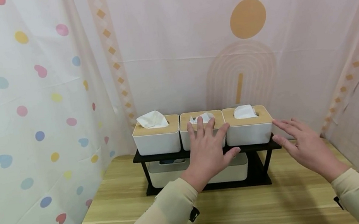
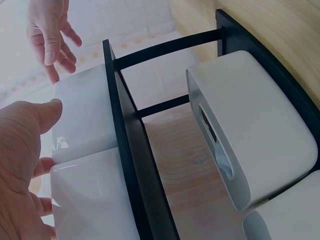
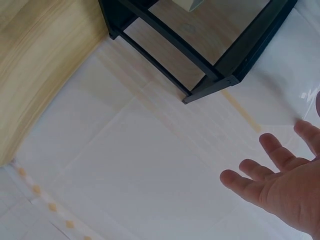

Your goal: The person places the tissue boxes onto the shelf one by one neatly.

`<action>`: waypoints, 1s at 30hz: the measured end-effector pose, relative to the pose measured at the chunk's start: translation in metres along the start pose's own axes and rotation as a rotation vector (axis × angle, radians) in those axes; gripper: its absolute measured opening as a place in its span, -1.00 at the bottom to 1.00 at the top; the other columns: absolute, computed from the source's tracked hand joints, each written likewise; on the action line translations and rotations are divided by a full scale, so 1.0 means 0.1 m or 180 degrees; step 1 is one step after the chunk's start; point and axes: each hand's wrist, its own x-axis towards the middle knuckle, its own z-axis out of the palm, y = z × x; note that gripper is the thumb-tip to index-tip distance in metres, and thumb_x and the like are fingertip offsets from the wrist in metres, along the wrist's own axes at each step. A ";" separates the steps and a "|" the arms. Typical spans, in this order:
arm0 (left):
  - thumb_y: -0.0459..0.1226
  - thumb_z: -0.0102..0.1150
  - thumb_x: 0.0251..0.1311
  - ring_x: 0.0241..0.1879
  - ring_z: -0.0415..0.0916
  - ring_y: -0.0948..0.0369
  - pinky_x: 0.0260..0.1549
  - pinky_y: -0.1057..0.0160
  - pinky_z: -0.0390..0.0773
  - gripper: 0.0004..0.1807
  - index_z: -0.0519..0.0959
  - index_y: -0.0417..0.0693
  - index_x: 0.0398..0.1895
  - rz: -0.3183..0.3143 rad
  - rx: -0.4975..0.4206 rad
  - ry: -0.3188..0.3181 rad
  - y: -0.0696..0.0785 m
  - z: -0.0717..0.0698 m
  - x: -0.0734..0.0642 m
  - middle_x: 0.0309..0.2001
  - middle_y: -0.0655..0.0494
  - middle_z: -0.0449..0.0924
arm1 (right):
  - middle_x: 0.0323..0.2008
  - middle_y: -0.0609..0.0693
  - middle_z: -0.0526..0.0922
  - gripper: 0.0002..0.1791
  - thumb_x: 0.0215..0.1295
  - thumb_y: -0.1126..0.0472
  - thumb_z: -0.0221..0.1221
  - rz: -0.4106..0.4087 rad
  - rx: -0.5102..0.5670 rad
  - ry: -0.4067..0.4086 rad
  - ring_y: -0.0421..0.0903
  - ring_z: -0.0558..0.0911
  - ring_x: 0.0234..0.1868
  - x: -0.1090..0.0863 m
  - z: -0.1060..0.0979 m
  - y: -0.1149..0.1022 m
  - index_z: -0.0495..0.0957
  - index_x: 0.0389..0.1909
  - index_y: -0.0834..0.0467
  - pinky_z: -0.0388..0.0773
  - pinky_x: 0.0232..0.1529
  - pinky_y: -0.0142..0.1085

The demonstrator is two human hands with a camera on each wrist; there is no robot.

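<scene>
Three white tissue boxes with wood-look lids stand side by side on the top shelf of a black two-tier rack [image 1: 269,145]: a left box [image 1: 157,143], a middle box [image 1: 185,132] and a right box [image 1: 250,134]. White tissue sticks out of each slot. My left hand [image 1: 208,158] spreads its fingers over the front and top of the middle box, a fingertip near the seam with the right box. My right hand [image 1: 306,144] is at the right box's outer side, fingers extended, a fingertip at its corner. Neither hand grips anything.
On the rack's lower tier sit light-coloured boxes with grey tops, including a lower box [image 2: 265,120] with an oval slot. The rack stands on a wooden table [image 1: 121,211]. A dotted curtain [image 1: 31,112] hangs at left, a patterned pink curtain [image 1: 174,77] behind.
</scene>
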 end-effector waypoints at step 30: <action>0.38 0.17 0.38 0.70 -0.01 -0.26 0.63 -0.42 -0.08 -0.23 0.38 0.37 0.56 0.0423 0.0118 0.0189 -0.19 0.01 -0.26 0.65 -0.04 0.22 | 0.47 0.44 0.39 -0.20 0.49 -0.13 0.32 -0.0121 -0.0091 0.0062 0.55 0.36 0.44 -0.09 0.08 0.09 0.33 0.60 0.13 0.37 0.23 0.56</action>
